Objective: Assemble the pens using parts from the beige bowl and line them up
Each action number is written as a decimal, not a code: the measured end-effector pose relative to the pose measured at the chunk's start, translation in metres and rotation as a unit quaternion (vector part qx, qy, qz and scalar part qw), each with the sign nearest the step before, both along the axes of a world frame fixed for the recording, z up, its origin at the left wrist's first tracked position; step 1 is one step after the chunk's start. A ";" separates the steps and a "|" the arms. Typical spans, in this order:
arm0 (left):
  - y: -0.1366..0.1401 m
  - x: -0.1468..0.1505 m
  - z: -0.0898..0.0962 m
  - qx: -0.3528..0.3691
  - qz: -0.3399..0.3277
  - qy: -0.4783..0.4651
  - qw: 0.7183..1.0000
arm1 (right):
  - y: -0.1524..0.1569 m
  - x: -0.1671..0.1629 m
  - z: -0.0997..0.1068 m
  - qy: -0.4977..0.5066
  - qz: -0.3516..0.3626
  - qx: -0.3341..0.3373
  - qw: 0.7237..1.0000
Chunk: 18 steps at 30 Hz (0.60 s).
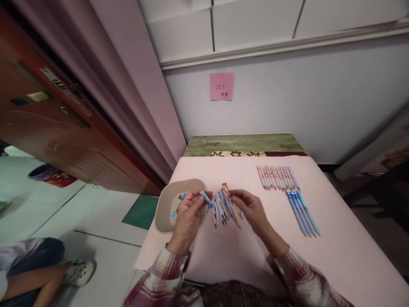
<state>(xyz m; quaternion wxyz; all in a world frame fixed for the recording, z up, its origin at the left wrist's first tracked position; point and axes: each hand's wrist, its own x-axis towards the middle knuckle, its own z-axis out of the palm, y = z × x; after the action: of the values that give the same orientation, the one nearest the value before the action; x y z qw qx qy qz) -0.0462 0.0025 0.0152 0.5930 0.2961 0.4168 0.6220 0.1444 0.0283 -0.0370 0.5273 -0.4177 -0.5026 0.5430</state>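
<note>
The left hand (188, 215) grips a slim blue pen part (207, 199), paler at its upper end; right hand (252, 209): grip indeterminable.

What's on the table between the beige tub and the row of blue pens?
In the head view, a loose pile of slim pen parts lies between the tub and the blue pens; the right hand is there too.

Pen piece (207, 199) in the left hand (191, 213); left of that grip, the basket (162, 209), small parts (174, 214) inside! Right of the grip, pen parts (220, 209) between the hands; farther right, past the right hand (251, 209), a pen row (277, 178), four pens (302, 215) before it.
</note>
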 end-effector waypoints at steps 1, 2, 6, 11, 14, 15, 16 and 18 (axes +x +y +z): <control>0.001 -0.005 0.002 0.001 0.013 -0.012 1.000 | 0.007 0.011 -0.005 -0.020 -0.043 -0.007 0.999; 0.003 -0.011 0.003 0.001 0.026 -0.025 0.999 | 0.012 0.021 -0.010 -0.053 -0.081 -0.013 0.995; 0.006 -0.026 0.002 -0.025 0.056 -0.093 0.994 | 0.013 0.044 -0.035 -0.255 -0.098 -0.026 0.962; 0.009 -0.035 -0.010 -0.083 0.057 -0.186 0.977 | -0.021 0.029 -0.048 -0.392 -0.003 -0.040 0.919; 0.010 -0.036 -0.014 -0.095 0.057 -0.206 0.972 | -0.037 0.020 -0.048 -0.465 -0.001 -0.028 0.885; 0.011 -0.036 -0.015 -0.096 0.059 -0.205 0.972 | -0.040 0.018 -0.048 -0.486 -0.005 -0.026 0.874; 0.011 -0.035 -0.016 -0.097 0.060 -0.204 0.972 | -0.042 0.016 -0.048 -0.503 -0.009 -0.025 0.864; 0.011 -0.034 -0.018 -0.095 0.060 -0.200 0.973 | -0.044 0.015 -0.049 -0.527 -0.010 -0.024 0.849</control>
<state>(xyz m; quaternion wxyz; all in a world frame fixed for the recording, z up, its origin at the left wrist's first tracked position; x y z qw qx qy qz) -0.0800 0.0138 -0.0026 0.6515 0.0825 0.3642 0.6604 0.1590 -0.0156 -0.0864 0.1781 -0.6590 -0.6874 0.2478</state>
